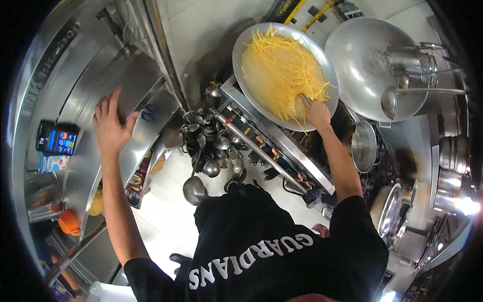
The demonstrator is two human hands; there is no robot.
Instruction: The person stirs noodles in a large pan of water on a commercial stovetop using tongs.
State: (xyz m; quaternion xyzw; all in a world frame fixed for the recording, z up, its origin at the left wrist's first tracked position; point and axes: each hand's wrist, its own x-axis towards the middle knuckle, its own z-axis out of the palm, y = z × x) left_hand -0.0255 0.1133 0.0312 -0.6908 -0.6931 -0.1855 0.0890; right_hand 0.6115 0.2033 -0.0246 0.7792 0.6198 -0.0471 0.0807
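My right hand (318, 113) is closed around a metal utensil (305, 100), whose far end is among long yellow noodles (305, 73). They lie in cloudy yellowish liquid in a wide metal pan (240, 64) on the stove, and a few strands hang over its rim. My left hand (113, 120), fingers apart, is over or on the stainless-steel counter (141, 71); contact cannot be told. Just right of its thumb lies a small dark blue object (148, 113) that I cannot identify.
Ladles and spoons (211, 168) hang in a cluster between counter and stove (275, 139). A large wok (354, 64) with a ladle (388, 102) stands right of the pan, above an empty metal pot (364, 145). At left are a lit phone (57, 137) and an orange cup (69, 222).
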